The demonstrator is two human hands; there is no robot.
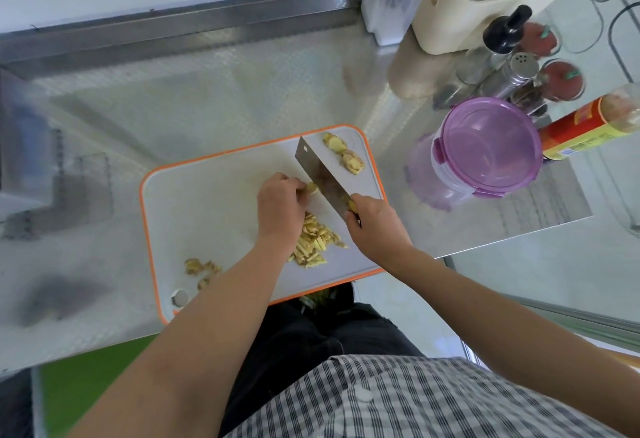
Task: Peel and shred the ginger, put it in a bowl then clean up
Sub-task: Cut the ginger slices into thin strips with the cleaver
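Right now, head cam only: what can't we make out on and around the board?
All in the head view:
The ginger piece being cut: mostly hidden under the fingers of the left hand.
The knife: handle wrapped by the right hand.
The shredded ginger: partly covered by the left wrist.
The red-label bottle: cut off by the right edge, text blurred.

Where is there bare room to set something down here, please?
The left half of the cutting board, between its orange rim, the left hand and the peel scraps, is bare; so is the counter behind it. Crowded: the board's right side (cleaver, ginger slices, shreds, right hand) and around the purple-lidded container.
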